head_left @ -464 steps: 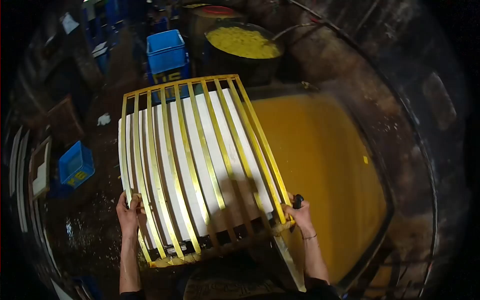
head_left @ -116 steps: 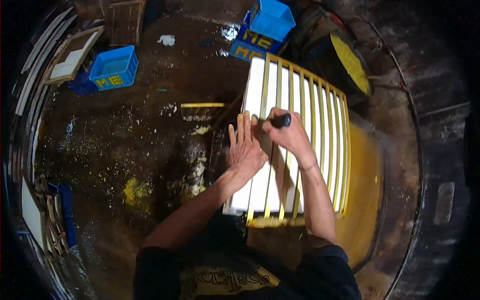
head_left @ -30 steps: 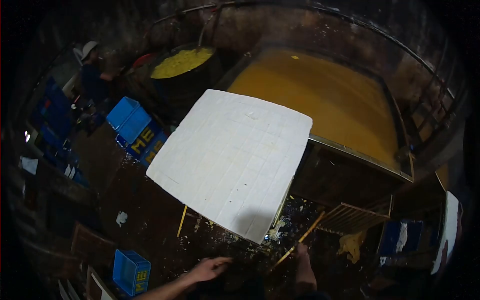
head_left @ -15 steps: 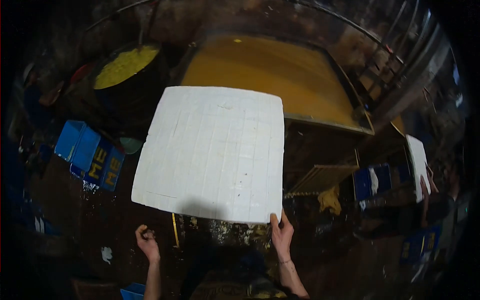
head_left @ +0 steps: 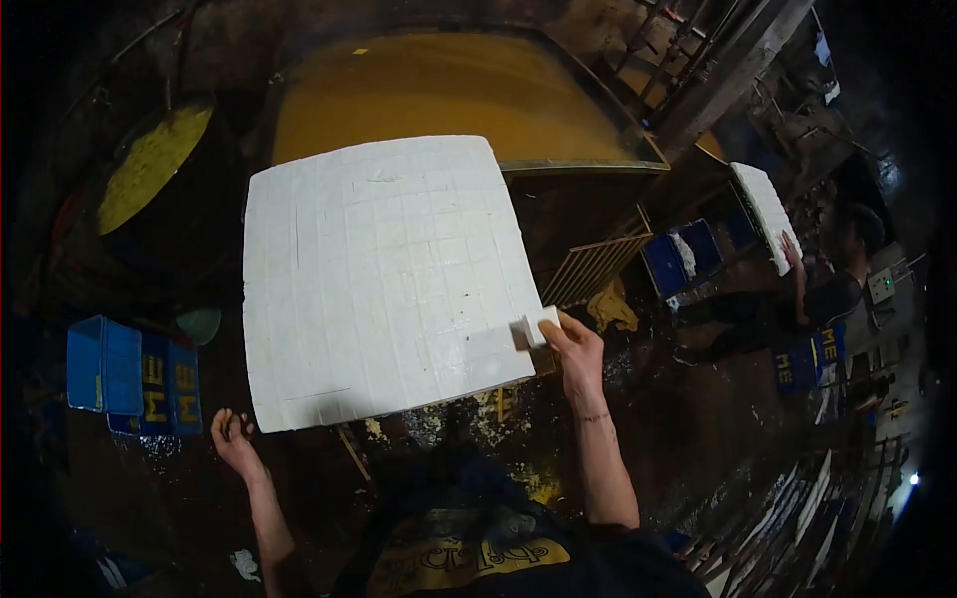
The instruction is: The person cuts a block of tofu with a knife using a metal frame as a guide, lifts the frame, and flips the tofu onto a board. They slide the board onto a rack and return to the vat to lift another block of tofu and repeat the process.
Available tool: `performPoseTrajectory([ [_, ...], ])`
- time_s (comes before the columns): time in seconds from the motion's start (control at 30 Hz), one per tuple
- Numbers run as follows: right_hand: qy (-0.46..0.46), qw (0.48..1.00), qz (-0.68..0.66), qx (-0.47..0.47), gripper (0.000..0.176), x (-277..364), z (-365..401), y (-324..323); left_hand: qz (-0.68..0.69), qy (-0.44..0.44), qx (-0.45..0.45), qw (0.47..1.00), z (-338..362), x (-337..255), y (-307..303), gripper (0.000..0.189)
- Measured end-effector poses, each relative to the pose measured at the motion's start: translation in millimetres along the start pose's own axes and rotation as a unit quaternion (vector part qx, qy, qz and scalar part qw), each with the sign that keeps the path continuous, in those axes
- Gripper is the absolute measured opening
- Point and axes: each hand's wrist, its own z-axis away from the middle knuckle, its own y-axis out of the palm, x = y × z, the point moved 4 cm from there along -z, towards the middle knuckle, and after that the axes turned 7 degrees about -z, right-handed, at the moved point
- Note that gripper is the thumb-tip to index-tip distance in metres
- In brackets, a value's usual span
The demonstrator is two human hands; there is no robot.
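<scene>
A wide white slab [head_left: 384,279], scored into a grid and looking like tofu, lies flat in front of me. At its near right corner, my right hand [head_left: 578,357] pinches a small white tofu piece [head_left: 542,327] between thumb and fingers. The piece is lifted above the slab and casts a shadow on it. Just left of the slab's near left corner is my left hand [head_left: 237,444], its fingers loosely curled and apart, with nothing in them. What supports the slab is mostly hidden beneath it.
Behind stands a broad vat of orange-brown liquid [head_left: 439,95]. A round vat of yellow pieces [head_left: 155,169] is at left, above blue crates [head_left: 105,364]. A slatted wooden rack [head_left: 598,267] leans at right. Farther right, a co-worker [head_left: 835,284] touches another white slab [head_left: 766,214].
My right hand has moved up from the slab's corner and now holds a small white piece. My left hand has come nearer the left corner. The view has turned to the right.
</scene>
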Motion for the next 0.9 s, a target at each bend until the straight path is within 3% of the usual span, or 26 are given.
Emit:
performPoseTrajectory([
  [0.1, 0.003, 0.998, 0.046, -0.037, 0.039, -28, -8, -21, 0.032, -0.024, 0.047, 0.998, -11, -7, 13, 0.033],
  [0.13, 0.017, 0.996, 0.056, -0.063, 0.039, -45, -9, -33, 0.098, -0.055, 0.088, 0.99, -6, -2, 18, 0.035],
  [0.17, 0.088, 0.99, -0.107, 0.01, 0.038, -76, -9, -33, 0.161, -0.087, 0.128, 0.975, -3, 5, 22, 0.036],
  [0.2, 0.135, 0.967, -0.216, 0.012, 0.037, -97, 1, -30, 0.232, -0.108, 0.205, 0.945, -2, 19, 26, 0.038],
  [0.23, 0.181, 0.929, -0.323, 0.013, 0.037, -113, 10, -20, 0.309, -0.14, 0.199, 0.92, 9, 15, 39, 0.037],
  [0.27, 0.151, 0.911, -0.383, 0.02, 0.037, -119, 11, -8, 0.315, -0.106, 0.235, 0.913, 14, 25, 48, 0.038],
  [0.3, 0.12, 0.888, -0.444, 0.027, 0.038, -123, 12, 2, 0.129, 0.06, 0.26, 0.955, 18, 27, 51, 0.04],
  [0.33, 0.131, 0.871, -0.474, 0.018, 0.039, -131, 14, 8, -0.052, 0.223, 0.219, 0.948, 28, 18, 56, 0.043],
  [0.37, 0.129, 0.87, -0.475, 0.021, 0.039, -135, 14, 11, -0.051, 0.226, 0.218, 0.948, 30, 16, 61, 0.043],
  [0.4, 0.113, 0.868, -0.483, 0.006, 0.041, -137, 11, 14, 0.214, 0.039, 0.268, 0.938, 27, 21, 70, 0.045],
  [0.43, 0.099, 0.865, -0.492, -0.008, 0.043, -140, 8, 16, 0.456, -0.148, 0.292, 0.828, 32, 19, 81, 0.047],
  [0.47, 0.103, 0.868, -0.484, -0.04, 0.045, -137, 9, 18, 0.454, -0.203, 0.253, 0.83, 40, 3, 85, 0.046],
  [0.63, 0.105, 0.862, -0.496, 0.014, 0.049, -112, 11, 28, 0.461, -0.175, 0.241, 0.836, 34, -25, 85, 0.047],
  [0.7, 0.065, 0.88, -0.469, 0.042, 0.049, -85, -7, 44, 0.497, -0.241, 0.233, 0.801, 21, -48, 105, 0.048],
  [0.77, 0.063, 0.873, -0.479, 0.066, 0.047, -74, -46, 54, 0.487, -0.239, 0.222, 0.81, 6, -69, 132, 0.049],
  [0.83, 0.058, 0.86, -0.501, 0.082, 0.045, -57, -84, 71, 0.497, -0.129, 0.34, 0.788, -14, -82, 167, 0.05],
  [0.9, 0.043, 0.859, -0.501, 0.092, 0.043, -52, -132, 81, 0.522, -0.119, 0.354, 0.767, -35, -82, 203, 0.05],
])
